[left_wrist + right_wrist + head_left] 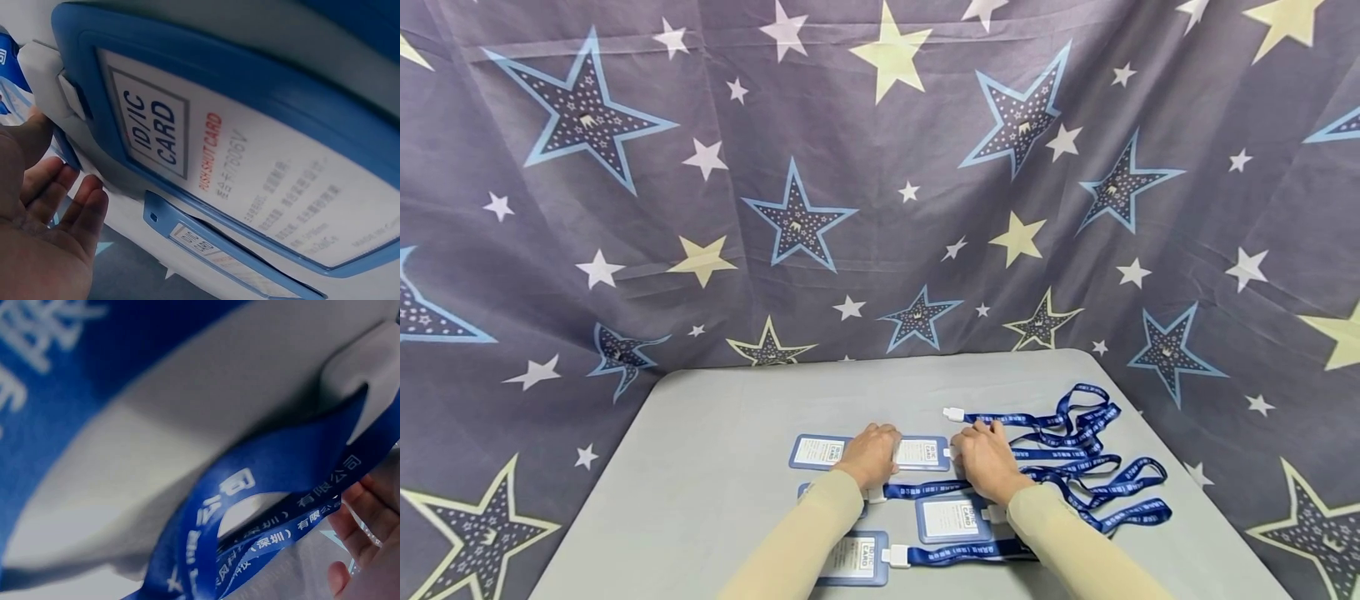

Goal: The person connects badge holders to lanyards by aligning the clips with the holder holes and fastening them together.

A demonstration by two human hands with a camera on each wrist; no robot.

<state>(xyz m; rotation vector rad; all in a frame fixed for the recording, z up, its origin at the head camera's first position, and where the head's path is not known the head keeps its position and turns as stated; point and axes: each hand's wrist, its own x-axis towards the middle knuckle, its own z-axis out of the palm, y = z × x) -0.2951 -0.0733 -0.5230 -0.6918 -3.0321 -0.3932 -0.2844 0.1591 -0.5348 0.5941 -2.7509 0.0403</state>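
Observation:
My left hand (871, 456) bends over the left end of a blue-framed badge holder (919, 452) in the back row, thumb and fingertips at its edge. In the left wrist view the thumb (36, 136) overlaps that edge. At the holder's other end, my right hand (987, 458) is over its white clip (951, 452) and blue lanyard (1048, 454); I cannot tell whether it pinches them. The right fingers (375, 506) reach beside blue printed straps in the right wrist view. Another badge holder (818, 451) lies just left of my left hand.
Nearer me lie badge holders, one (953, 518) between my forearms and another (853, 558) by the left sleeve. A third (803, 490) is partly hidden by that sleeve. Lanyards loop at right on the grey table (715, 475). A loose white clip (953, 413) lies behind. Star-patterned cloth (880, 250) encloses the table.

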